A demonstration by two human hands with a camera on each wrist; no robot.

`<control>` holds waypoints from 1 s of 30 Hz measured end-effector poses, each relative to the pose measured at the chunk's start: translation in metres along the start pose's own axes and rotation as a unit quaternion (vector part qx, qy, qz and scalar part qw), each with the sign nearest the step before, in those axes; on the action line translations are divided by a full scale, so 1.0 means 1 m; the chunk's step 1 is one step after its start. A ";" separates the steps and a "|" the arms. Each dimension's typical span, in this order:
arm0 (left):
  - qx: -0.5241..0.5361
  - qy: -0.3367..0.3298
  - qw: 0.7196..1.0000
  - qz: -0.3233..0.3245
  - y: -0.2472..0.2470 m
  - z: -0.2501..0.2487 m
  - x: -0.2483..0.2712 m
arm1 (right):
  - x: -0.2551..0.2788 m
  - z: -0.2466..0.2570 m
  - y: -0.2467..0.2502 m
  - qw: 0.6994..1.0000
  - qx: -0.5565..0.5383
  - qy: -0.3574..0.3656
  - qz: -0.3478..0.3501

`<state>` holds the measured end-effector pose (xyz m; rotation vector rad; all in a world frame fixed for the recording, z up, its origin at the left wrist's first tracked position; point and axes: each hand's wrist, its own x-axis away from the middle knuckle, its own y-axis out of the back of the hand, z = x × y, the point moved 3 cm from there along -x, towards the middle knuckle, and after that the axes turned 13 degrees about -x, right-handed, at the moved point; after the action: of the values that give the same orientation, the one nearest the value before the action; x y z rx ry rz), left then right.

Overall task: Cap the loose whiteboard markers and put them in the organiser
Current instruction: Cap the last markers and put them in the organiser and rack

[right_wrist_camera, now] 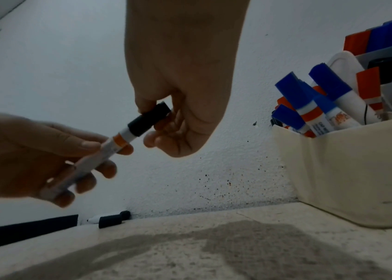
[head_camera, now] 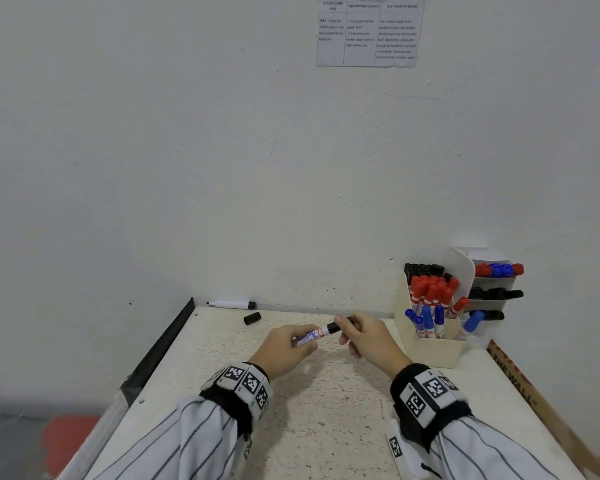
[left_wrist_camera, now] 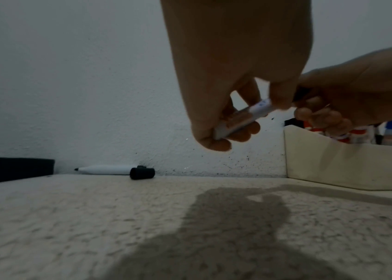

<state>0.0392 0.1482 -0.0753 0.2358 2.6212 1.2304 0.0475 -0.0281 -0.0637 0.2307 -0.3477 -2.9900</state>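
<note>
Black plastic is what my right hand (head_camera: 364, 336) pinches: the cap (right_wrist_camera: 148, 121), thumb and fingertips curled round it, already seated over the end of the marker (head_camera: 314, 336). My left hand (head_camera: 284, 348) wraps the white barrel, fingers curled under and thumb on top, just left of centre in the head view, above the table (head_camera: 326, 410).

To finish this step well, I judge I should keep barrel and cap in one straight line and push the two hands toward each other until the cap seats fully against the orange band (a skewed push could leave it loose). I cannot tell from these views whether it has clicked home. After that, the marker goes to the organiser (head_camera: 430, 351) at the right of the frame, near my right hand.

Counting what remains loose: one uncapped marker (head_camera: 231, 304) lying along the wall at the upper left of the table, tip pointing left, and one loose cap (head_camera: 252, 318) just beside it, nearer me. So two markers outside the organiser, one in hand. Inside it stand clusters of red, blue and black-capped markers, too crowded to count surely.
</note>
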 end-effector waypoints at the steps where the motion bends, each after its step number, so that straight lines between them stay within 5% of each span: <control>1: 0.010 0.001 1.000 0.009 -0.001 0.001 -0.002 | -0.001 0.001 0.001 1.000 -0.018 -0.002 -0.010; 7: -0.054 0.056 0.997 0.027 0.005 0.030 -0.021 | 0.006 0.012 0.023 0.992 -0.101 0.031 -0.068; 12: -0.233 0.155 0.958 0.055 0.010 0.079 -0.054 | 0.022 0.030 0.055 0.970 -0.089 0.172 -0.148; 20: -0.277 0.190 0.941 0.044 0.014 0.107 -0.082 | 0.053 0.063 0.136 0.867 0.009 0.333 -0.370; 24: -0.286 0.178 0.941 0.041 0.011 0.107 -0.086 | 0.058 0.053 0.183 0.829 0.023 0.324 -0.455; 30: -0.314 0.184 0.931 0.036 0.015 0.104 -0.083 | 0.061 0.008 0.221 0.841 -0.001 0.241 -0.484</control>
<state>0.1483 0.2139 -0.1160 -0.0239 2.3316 2.2375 0.0097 -0.2484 -0.0122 1.5472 -0.1898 -3.6441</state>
